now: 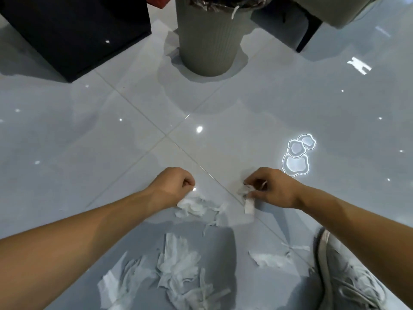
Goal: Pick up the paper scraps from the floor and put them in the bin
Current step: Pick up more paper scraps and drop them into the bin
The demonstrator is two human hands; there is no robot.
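While both forearms reach forward and down from the lower corners of the view, the two hands work low over the glossy tiled floor (223, 113), well apart from each other on either side of a diagonal grout line. The left hand (172, 186) is curled knuckles-up into a loose fist, its fingers tucked under and closed on a bunch of white paper scraps (193, 205) that spills out below the palm onto the tile. The right hand (271, 189) is also turned knuckles-up, with thumb and fingertips pinched together on a crumpled scrap (248, 201) whose loose end hangs down to the floor.

More torn paper lies closer to the person: a large ragged heap (178, 271) in the shadowed area between the forearms, and a smaller torn piece (269, 258) to the right of it, near a grey laced shoe (348, 278) at the lower right edge.

Straight ahead and well apart from the hands stands the bin (206, 39), a grey ribbed cylinder lined with a dark bag folded over its rim; a white strip of paper dangles over the rim on the right side. The inside of the bin is cut off by the top of the view, so its contents cannot be told. A black cabinet (73, 30) stands to the bin's left.
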